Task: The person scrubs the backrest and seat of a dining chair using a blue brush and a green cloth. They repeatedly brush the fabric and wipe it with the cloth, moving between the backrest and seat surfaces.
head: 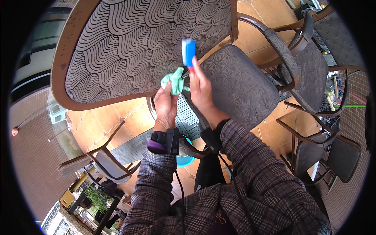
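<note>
My right hand (202, 91) grips a small scrub brush (191, 53) with a blue head, white bristles and a bit of red handle; it looks slightly blurred. Bunched in the fingers of my left hand (165, 102) is a pale green cloth (175, 82). Both hands are side by side in front of an upholstered armchair. Its brown-framed backrest (132, 50), covered in wave-patterned grey fabric, fills the upper left. The matching seat cushion (235, 85) lies to the right of my hands. Whether the brush touches the backrest fabric, I cannot tell.
A perforated metal bench (129, 149) runs beneath the armchair. Below my wrists, a blue basin (185, 161) is partly hidden. More chairs stand at right (308, 70) and lower left (108, 164) on the tiled floor (102, 120). A pale hollow block (58, 113) sits by the wall.
</note>
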Available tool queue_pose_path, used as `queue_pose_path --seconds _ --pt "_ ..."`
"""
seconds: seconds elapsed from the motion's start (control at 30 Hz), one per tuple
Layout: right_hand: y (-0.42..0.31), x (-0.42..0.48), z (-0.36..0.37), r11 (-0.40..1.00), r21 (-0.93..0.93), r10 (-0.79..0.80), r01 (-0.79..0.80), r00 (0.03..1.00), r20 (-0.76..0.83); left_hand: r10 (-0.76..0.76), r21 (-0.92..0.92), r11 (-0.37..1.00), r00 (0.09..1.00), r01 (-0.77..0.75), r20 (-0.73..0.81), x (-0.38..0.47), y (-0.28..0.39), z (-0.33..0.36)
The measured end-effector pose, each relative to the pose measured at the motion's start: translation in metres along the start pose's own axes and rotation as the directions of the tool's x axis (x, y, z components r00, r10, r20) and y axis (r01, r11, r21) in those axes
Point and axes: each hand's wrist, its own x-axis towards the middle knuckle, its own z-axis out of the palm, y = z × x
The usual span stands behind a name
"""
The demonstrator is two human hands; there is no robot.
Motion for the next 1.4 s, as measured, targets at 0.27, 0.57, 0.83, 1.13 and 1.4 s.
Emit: queue_pose_path --seconds 0.27,0.57,0.83,1.13,1.4 --pt "0.016 -0.007 -0.047 0.998 -0.052 -0.035 0.033 0.999 -0.028 -0.026 0.111 0.994 0.999 0.024 0.019 -0.018 -0.003 -0.01" --pt "-0.018 0.055 -0.01 0.996 0.067 0.061 -0.058 0.997 -0.053 0.141 -0.057 0.99 0.971 -0.133 0.195 -0.002 0.022 0.031" --pt "0.041 -0.007 -0.05 0.956 0.0 0.291 -0.292 0.954 -0.073 -0.096 0.003 0.995 0.994 0.096 -0.056 -0.013 -0.013 -0.004" --pt "-0.038 0.113 -0.032 0.969 0.148 -0.175 0.198 0.973 -0.152 0.163 -0.097 0.985 0.959 -0.144 0.234 -0.007 0.038 0.061" --pt "0.056 -0.005 -0.05 0.899 0.024 0.438 -0.438 0.899 0.006 -0.199 0.0 0.979 0.961 0.203 -0.194 0.002 -0.026 -0.01"
